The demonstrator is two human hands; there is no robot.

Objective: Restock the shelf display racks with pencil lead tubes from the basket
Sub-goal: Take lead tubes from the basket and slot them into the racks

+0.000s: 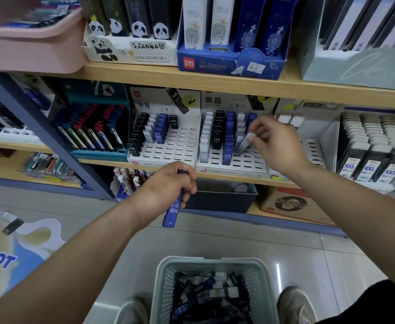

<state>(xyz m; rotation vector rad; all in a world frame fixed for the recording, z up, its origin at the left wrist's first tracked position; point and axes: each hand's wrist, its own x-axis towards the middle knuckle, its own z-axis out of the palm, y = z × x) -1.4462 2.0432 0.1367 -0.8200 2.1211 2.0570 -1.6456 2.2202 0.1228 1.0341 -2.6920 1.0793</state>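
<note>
A white lead tube point(246, 141) is pinched near its top between thumb and fingertips of the right grip point(274, 142). It is held tilted over the right display rack point(238, 161), just beside the blue row. Whether its lower end is already seated in a slot cannot be told. A blue lead tube point(173, 212) marked HB 07 is clasped in the curled fingers of the left grip point(166, 187) and hangs downward in front of the shelf edge point(226, 177). The remaining stock is heaped in the grey basket point(165, 279) on the floor.

The main risk is judged to lie in the tilt. If the white tube is pushed down at this angle, its foot may be caught on a slot rim, and the neighbouring blue tubes may be levered over, one row being toppled against the next. A wrong column may also be chosen, since the colours are sorted by row and the slots are partly hidden by the fingers. The blue tube is held by its upper part only. If attention is kept on the right side, it may be let slip and be dropped onto the tiles. The tubes at the front of the left display rack point(175, 149) may be brushed by a wrist passing over them.
</note>
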